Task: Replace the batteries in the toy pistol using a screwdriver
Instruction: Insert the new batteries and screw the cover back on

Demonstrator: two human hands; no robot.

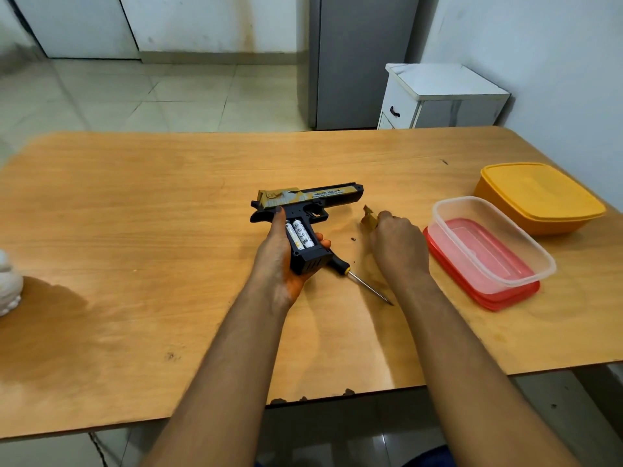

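Left hand (276,261) gripping toy pistol (305,210), barrel pointing right

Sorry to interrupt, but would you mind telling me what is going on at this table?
A person is changing the batteries in a toy pistol. The left hand holds it by the handle, where the open compartment shows two white batteries. The right hand rests on the table, closed on a tan piece, probably the compartment cover. The screwdriver lies on the table between the hands, unheld.
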